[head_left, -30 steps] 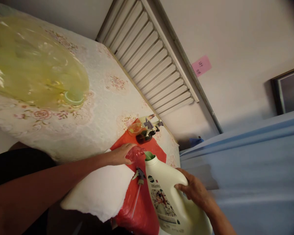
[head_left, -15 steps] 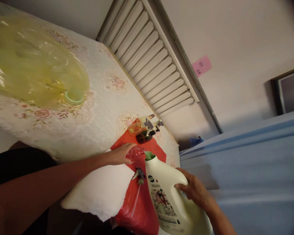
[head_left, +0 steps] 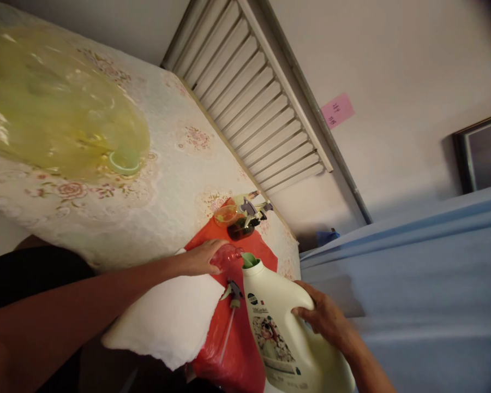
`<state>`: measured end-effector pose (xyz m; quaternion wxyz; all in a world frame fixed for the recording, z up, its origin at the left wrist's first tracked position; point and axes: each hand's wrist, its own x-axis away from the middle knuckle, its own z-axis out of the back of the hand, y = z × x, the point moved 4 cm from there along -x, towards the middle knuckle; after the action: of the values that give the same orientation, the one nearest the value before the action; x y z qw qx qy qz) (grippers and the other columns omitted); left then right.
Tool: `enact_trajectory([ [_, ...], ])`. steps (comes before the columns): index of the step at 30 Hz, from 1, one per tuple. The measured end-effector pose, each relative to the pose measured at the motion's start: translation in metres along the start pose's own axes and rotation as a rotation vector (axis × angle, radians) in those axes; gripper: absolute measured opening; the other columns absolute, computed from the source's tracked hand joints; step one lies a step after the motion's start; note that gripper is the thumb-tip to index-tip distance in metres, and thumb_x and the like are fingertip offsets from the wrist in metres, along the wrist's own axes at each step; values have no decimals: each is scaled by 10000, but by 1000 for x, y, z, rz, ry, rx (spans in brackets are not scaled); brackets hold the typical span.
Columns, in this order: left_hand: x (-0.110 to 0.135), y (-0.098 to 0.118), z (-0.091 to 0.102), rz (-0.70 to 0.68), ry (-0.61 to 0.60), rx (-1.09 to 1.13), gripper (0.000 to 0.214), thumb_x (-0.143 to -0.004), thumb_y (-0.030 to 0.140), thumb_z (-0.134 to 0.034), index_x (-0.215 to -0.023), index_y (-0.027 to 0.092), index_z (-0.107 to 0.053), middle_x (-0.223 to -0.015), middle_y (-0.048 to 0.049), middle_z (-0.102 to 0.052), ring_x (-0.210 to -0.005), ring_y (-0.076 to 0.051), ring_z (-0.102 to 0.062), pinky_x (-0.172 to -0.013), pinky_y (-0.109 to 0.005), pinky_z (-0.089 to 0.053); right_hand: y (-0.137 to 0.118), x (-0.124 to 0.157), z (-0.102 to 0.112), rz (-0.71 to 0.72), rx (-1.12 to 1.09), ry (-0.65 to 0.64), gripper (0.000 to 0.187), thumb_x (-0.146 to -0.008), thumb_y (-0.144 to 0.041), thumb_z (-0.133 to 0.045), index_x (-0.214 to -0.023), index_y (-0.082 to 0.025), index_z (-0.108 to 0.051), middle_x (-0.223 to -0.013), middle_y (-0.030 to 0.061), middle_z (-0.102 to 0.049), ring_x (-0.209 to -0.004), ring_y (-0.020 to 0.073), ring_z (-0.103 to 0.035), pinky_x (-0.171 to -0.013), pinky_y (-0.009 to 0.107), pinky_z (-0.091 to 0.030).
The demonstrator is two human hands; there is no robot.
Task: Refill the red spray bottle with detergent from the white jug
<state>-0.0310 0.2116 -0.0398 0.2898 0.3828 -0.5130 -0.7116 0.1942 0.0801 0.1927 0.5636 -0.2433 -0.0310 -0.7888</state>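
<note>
Because the jug (head_left: 286,333) was tipped with its green spout (head_left: 249,260) right at the mouth of the small clear bottle (head_left: 228,255), the likeliest fault was liquid missing that narrow opening. No stream could be made out, so whether anything was flowing could not be told. My judgement: a steeper tilt would send a surge past the rim onto the red bag (head_left: 233,333) and the white cloth (head_left: 169,322) beside it. The bottle looked light; a knock from the spout could tip it if the grip on it loosened. The loose sprayer head (head_left: 234,290) lay on the bag just below the spout, in the path of any drip.

Left to right: a yellow plastic cover (head_left: 57,109) lay well apart on the floral tablecloth (head_left: 175,180). The left hand (head_left: 198,257) was curled about the side of the bottle, fingers closed on it, steadying it upright on the bag. Beyond it stood a dark spray bottle (head_left: 243,221) and an orange-tinted cup (head_left: 226,215), near but not touching the work. The right hand (head_left: 323,315) was clamped on the jug's body, fingers wrapped over its upper side, thumb hidden, bearing the weight alone. A heavy jug held one-handed could slip or swing, in my estimate. A blue cloth (head_left: 413,284) filled the right side.
</note>
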Motion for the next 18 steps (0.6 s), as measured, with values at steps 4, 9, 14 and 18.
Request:
enact_trajectory([
  [4,0,0,0,3,-7,6,743,-650,349,-734,-1341,297,-464,-1356,-69,-538,-1275,-343,-475,-1000,-431,-446,0,0,0,-1,17,7,604,-720,-352,-630,-1292,-181,-537,-668,-45,-566,-462,79,-424,-398,188,-347],
  [9,-1,-3,-1,-8,-7,1,747,-654,356,-740,-1342,300,-453,-1376,-77,-519,-1277,-335,-470,-1013,-435,-430,2,-1,1,-11,15,8,621,-719,-343,-631,-1312,-188,-529,-701,-32,-582,-481,86,-444,-403,191,-358],
  [14,-1,-5,-2,-2,-13,-2,767,-663,358,-740,-1362,289,-432,-1394,-85,-499,-1294,-327,-454,-1043,-439,-399,-1,0,1,6,11,-7,606,-723,-376,-638,-1295,-196,-547,-708,-33,-580,-486,84,-447,-405,186,-360],
  [18,-1,-3,-2,-24,-9,-6,760,-666,335,-730,-1366,289,-438,-1377,-72,-519,-1292,-320,-458,-1057,-432,-386,0,-1,1,-2,5,0,589,-720,-341,-635,-1283,-190,-550,-726,-26,-603,-479,80,-443,-398,183,-356],
])
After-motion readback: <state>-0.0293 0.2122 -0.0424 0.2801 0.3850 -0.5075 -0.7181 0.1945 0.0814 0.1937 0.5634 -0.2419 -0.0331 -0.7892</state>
